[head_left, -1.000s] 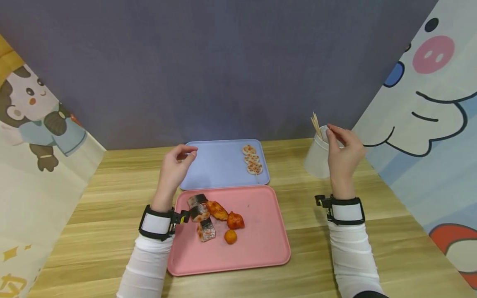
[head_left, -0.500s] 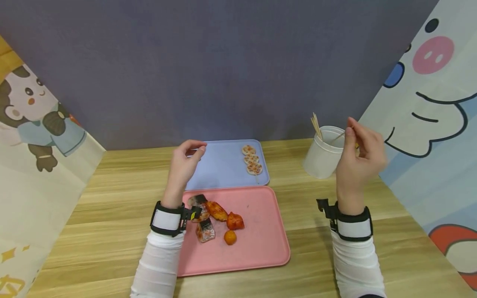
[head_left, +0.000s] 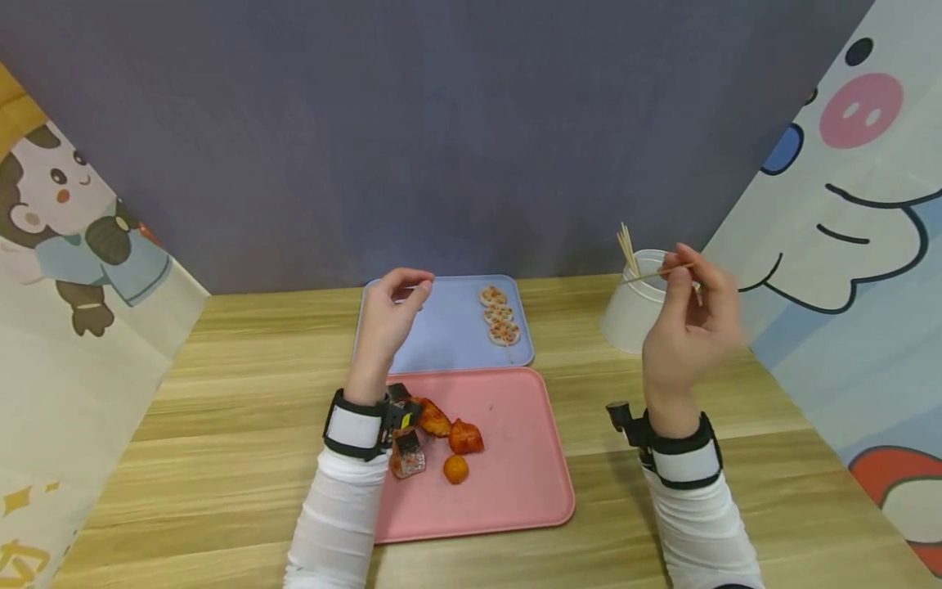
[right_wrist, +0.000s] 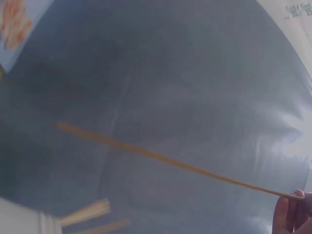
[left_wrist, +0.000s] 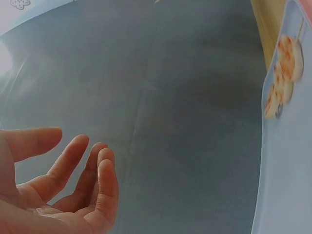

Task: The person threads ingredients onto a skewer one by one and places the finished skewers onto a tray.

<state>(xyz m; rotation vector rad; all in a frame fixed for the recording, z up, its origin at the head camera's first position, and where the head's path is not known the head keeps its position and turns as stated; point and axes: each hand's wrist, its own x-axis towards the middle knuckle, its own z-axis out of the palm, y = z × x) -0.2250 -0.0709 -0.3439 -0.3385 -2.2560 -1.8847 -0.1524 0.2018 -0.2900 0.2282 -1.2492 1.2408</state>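
My right hand (head_left: 692, 335) pinches a thin wooden skewer (head_left: 653, 273) between thumb and fingers, beside and above the rim of a white cup (head_left: 625, 319). In the right wrist view the skewer (right_wrist: 161, 157) slants across, its far end away from the fingers. More skewers (head_left: 628, 248) lean in the cup. My left hand (head_left: 384, 327) hovers over the left part of a blue tray (head_left: 449, 327), fingers loosely bent and holding nothing. In the left wrist view the left hand (left_wrist: 68, 185) shows a gap between thumb and fingers. Skewered lotus root slices (head_left: 498, 314) lie on the blue tray's right side.
A pink tray (head_left: 508, 483) lies in front of the blue one. It bears dark-skinned fish pieces (head_left: 409, 462), partly behind the left wrist, a glazed chicken wing (head_left: 432, 419), a red-orange chunk (head_left: 465, 437) and an orange ball (head_left: 455, 469). A grey wall (head_left: 441, 147) stands behind.
My right hand has drawn a skewer up from the cup, moved right, then come back left, tilting the skewer nearly level. My left hand has shifted right over the blue tray.
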